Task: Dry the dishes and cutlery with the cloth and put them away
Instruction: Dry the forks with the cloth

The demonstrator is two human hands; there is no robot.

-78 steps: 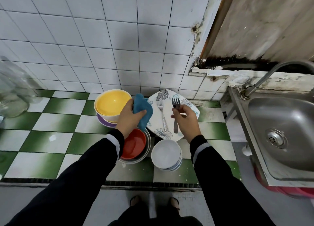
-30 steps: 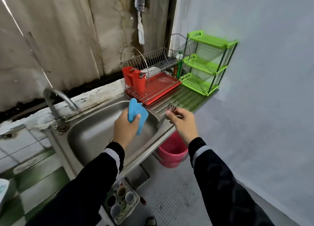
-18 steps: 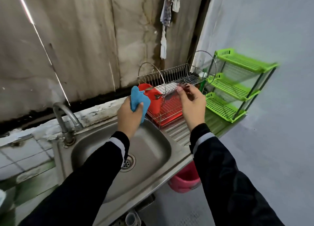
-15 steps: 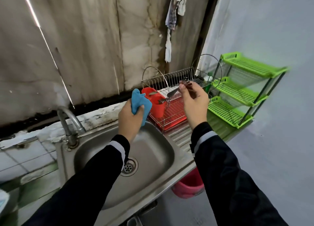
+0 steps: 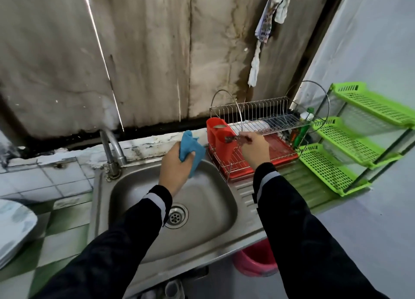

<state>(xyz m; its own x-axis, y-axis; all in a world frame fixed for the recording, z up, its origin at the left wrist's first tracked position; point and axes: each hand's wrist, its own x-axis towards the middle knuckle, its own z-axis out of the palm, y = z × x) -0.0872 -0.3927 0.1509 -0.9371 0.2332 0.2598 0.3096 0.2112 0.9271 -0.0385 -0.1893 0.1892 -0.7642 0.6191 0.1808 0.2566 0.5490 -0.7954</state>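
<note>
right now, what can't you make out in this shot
Head view:
- fork: blurred, partly covered by the right hand; which end points at the red holder is unclear.
- cutlery already in the holder: only a tip shows.
- plates: cut off by the left edge.
- pink bucket: mostly hidden by the sink and right sleeve.

Fork (image 5: 231,138) at red holder (image 5: 217,141); bunched blue cloth (image 5: 190,147)

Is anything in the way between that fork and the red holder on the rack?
Nothing visible. The right hand holds the fork with its end at the open top of the red holder. A spoon stands in the holder's far compartment, apart from the fork.
</note>
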